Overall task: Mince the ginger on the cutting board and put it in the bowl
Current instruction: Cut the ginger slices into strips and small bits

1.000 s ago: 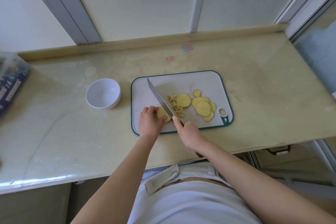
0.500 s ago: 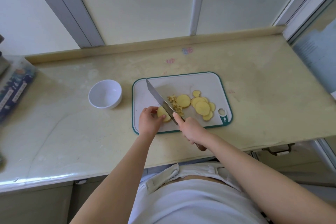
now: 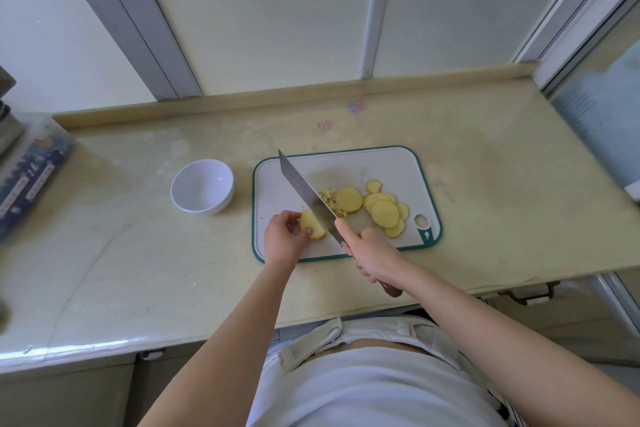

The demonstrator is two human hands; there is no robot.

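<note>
Right now the left hand [image 3: 282,240] sits at the near left of the white rectangular plastic cutting board with a green rim [image 3: 349,165], its fingers curled and its thumb and fingertips pinching a small stack of pale yellow ginger slices [image 3: 311,224] flat against the board. The right hand [image 3: 373,253] is clenched round the dark reddish-brown handle of a broad steel kitchen knife [image 3: 300,183], forefinger laid along the top of the blade. The blade runs diagonally from the hand up towards the board's far left corner, its edge just beside the right side of the held stack; whether it touches the board I cannot tell. On the far side of the blade lies a little heap of minced ginger bits [image 3: 331,202], touching a round ginger slice. More round ginger slices [image 3: 385,213] overlap one another further right, near the hanging hole in the board's corner. A round white bowl [image 3: 202,188] stands upright on the pale beige stone counter [image 3: 138,253], left of the board and apart from it. At the counter's left end rests a clear box with blue printed packets inside [image 3: 33,180]
</note>
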